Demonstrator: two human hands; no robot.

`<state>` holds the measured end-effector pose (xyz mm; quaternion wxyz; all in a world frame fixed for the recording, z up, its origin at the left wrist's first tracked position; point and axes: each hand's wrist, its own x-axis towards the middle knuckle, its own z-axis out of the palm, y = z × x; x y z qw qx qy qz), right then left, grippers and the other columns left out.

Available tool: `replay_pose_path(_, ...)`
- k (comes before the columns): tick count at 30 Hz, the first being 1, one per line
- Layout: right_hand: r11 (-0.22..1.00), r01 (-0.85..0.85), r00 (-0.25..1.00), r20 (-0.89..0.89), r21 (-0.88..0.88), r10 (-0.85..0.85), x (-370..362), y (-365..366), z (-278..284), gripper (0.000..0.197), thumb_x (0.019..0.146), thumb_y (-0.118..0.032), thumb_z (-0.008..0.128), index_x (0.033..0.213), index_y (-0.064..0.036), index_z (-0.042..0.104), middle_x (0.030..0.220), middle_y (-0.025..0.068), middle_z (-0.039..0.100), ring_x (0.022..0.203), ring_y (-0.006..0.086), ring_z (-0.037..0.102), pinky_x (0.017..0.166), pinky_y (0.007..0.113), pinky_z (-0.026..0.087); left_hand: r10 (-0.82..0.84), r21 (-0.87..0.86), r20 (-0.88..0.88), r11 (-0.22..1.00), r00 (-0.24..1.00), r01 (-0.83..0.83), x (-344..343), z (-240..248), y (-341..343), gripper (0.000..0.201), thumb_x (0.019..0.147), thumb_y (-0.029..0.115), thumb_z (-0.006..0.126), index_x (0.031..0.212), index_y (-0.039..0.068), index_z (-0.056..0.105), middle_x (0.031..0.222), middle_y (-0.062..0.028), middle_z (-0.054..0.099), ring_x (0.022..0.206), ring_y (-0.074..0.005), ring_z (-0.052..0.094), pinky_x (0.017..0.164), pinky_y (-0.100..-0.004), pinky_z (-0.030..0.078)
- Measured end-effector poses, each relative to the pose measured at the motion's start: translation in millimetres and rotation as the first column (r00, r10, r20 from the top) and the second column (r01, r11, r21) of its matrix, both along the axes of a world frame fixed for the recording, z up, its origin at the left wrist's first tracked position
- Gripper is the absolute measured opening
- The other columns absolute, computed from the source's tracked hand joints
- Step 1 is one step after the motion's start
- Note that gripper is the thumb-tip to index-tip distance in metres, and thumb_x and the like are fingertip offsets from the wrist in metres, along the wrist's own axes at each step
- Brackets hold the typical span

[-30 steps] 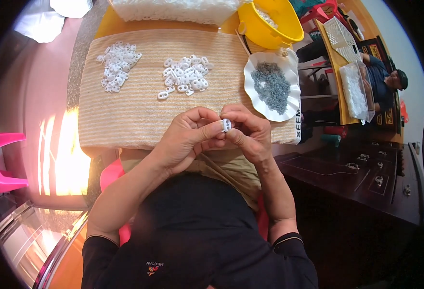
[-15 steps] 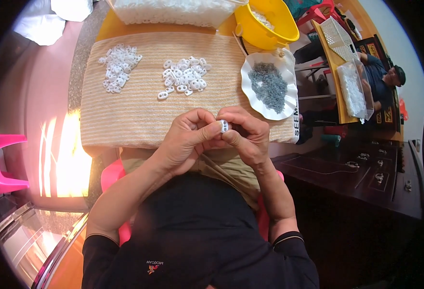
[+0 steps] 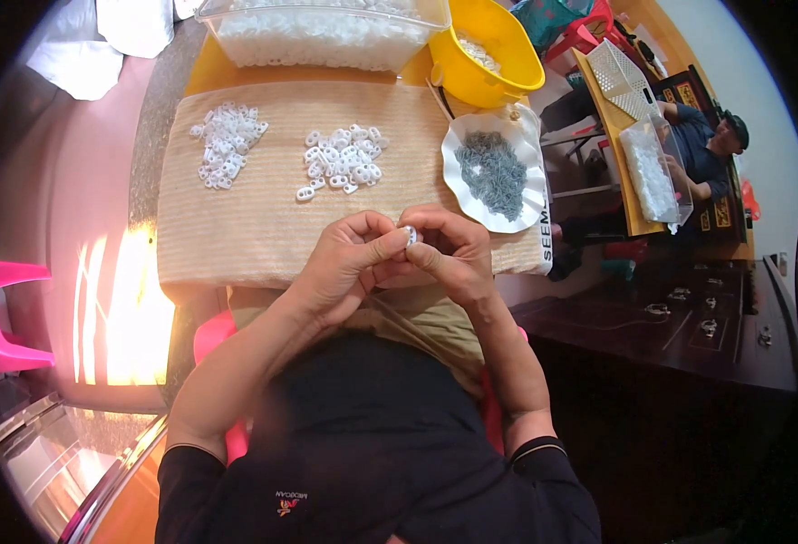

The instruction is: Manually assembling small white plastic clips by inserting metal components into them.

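Observation:
My left hand and my right hand meet just beyond the table's near edge, over my lap. Between their thumbs and forefingers they pinch a small white two-hole plastic piece, which looks like a cord lock body. Fingertips cover most of it. On the striped cloth beyond lie two heaps of similar pieces, a left heap and a middle heap. A white wavy-rimmed dish on the right holds many thin grey bits, possibly springs.
A clear bin full of white pieces stands at the far edge, beside a yellow basket. A thin stick lies near the dish. A co-worker sits at another table on the right. A pink stool is at left.
The white plastic piece has turned between my fingers, so less of its holed face shows. Both hands stay together. The whole view has shifted slightly, bringing more of the clear bin into sight.

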<state>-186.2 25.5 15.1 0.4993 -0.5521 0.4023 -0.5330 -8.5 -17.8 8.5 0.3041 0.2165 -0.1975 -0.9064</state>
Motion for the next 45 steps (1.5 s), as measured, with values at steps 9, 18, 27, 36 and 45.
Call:
replay_pose_path(9,0.984,0.063,0.997,0.035,0.166,-0.07,-4.8,-2.8,13.3,0.015,0.085,-0.001,0.066,0.099,0.0026,0.061,0.099,0.0089,0.062,0.086,0.0132,0.062,0.075,0.026,0.053,0.045,-0.023,0.055,0.999,0.997,-0.044,-2.8,-0.1,3.1,0.011,0.091,0.014,0.063,0.09,0.005,0.057,0.087,-0.0057,0.063,0.075,-0.0112,0.062,0.071,-0.0258,0.056)
replay_pose_path(18,0.887,0.433,0.774,-0.438,-0.162,-0.458,-96.7,-99.8,71.5,0.025,0.084,-0.008,0.068,0.105,0.0061,0.064,0.083,0.0076,0.066,0.073,0.011,0.063,0.071,0.022,0.051,0.013,-0.043,0.153,0.999,0.988,-0.007,-4.4,3.2,6.8,0.012,0.088,0.013,0.066,0.092,0.004,0.058,0.101,-0.0094,0.065,0.078,-0.0113,0.062,0.073,-0.026,0.056)
replay_pose_path(27,0.932,0.314,0.81,-0.461,-0.18,-0.362,-66.6,-106.1,60.7,0.024,0.085,-0.002,0.065,0.108,0.0046,0.062,0.081,0.0059,0.065,0.069,0.0088,0.06,0.065,0.02,0.048,0.047,-0.062,0.135,0.997,0.99,-0.039,-2.1,-3.3,6.9,0.011,0.088,0.012,0.066,0.09,0.003,0.059,0.091,-0.0059,0.065,0.076,-0.0097,0.061,0.071,-0.0245,0.055)
replay_pose_path(36,0.992,0.037,0.641,-0.758,-0.124,-0.118,-1.7,-81.5,14.8,0.017,0.08,-0.006,0.068,0.096,-0.0001,0.067,0.09,0.0098,0.066,0.071,0.0151,0.059,0.064,0.026,0.047,0.107,-0.065,0.153,0.993,0.982,-0.098,-4.4,-4.9,10.3,0.01,0.087,0.011,0.067,0.087,0.005,0.06,0.081,-0.0016,0.061,0.073,-0.0081,0.06,0.068,-0.0238,0.054)
replay_pose_path(45,0.987,0.012,0.402,-0.903,-0.158,-0.149,16.1,-83.1,3.5,0.024,0.079,-0.018,0.066,0.099,-0.0055,0.067,0.099,0.0148,0.062,0.089,0.0348,0.062,0.077,0.042,0.049,0.121,-0.06,0.165,0.992,0.979,-0.112,-4.3,-6.2,10.8,0.009,0.087,0.011,0.067,0.086,0.006,0.06,0.08,-0.0006,0.061,0.073,-0.0076,0.059,0.068,-0.0232,0.054)
